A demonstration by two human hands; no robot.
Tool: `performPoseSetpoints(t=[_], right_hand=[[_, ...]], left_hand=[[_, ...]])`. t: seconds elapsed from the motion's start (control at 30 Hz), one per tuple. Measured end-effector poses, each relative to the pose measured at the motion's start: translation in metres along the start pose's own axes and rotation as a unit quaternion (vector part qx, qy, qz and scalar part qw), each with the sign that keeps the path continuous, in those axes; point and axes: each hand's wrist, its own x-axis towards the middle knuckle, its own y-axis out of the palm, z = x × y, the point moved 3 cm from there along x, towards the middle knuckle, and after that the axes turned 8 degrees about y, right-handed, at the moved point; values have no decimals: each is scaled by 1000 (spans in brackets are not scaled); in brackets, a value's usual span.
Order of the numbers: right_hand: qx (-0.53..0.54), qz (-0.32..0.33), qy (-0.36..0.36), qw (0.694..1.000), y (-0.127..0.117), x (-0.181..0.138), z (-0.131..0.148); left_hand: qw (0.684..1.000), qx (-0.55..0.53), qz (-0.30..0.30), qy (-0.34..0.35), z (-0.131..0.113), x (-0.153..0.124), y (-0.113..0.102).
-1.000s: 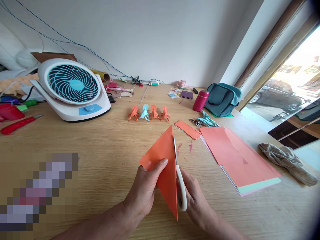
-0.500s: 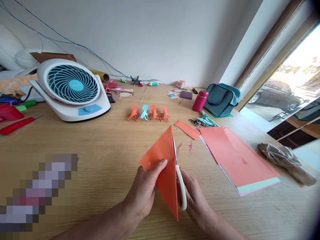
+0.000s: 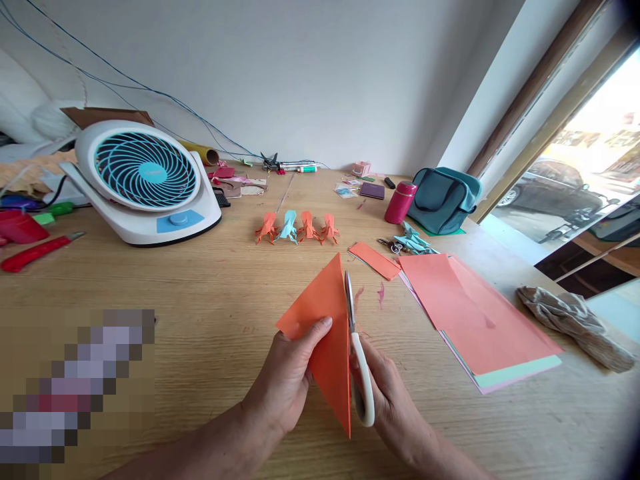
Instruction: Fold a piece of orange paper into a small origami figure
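Note:
My left hand (image 3: 287,383) grips a folded triangle of orange paper (image 3: 325,300), its thumb lying across the front face and the other fingers behind. Upright on the right stands the paper's long edge. Alongside that edge, my right hand (image 3: 387,383) holds white-handled scissors (image 3: 364,380), blades pointing away from me. The blades stand just right of the paper's edge with a thin gap showing at their tips. Part of my right fingers is hidden behind the scissor handle.
Several folded paper figures (image 3: 297,227) stand in a row beyond the paper. Orange sheets (image 3: 480,313) and a narrow orange strip (image 3: 374,260) lie to the right. A fan (image 3: 150,173) stands at left; a pink bottle (image 3: 400,202) and a teal bag (image 3: 444,200) are at back right.
The scissors have come slightly away from the paper's edge, so more of the blades shows. The paper has shifted a little to the left in my left hand.

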Motion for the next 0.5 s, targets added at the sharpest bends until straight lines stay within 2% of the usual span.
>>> performPoseSetpoints(t=[0.17, 0.37, 0.5], right_hand=[[-8, 15, 13, 1000, 2, -1, 5], [8, 11, 16, 1000, 2, 1, 2], [15, 0, 11, 1000, 0, 3, 1]], left_hand=[[1000, -1, -24, 7, -1, 3, -3], [1000, -9, -21, 9, -2, 0, -2], [1000, 8, 4, -9, 0, -3, 0]])
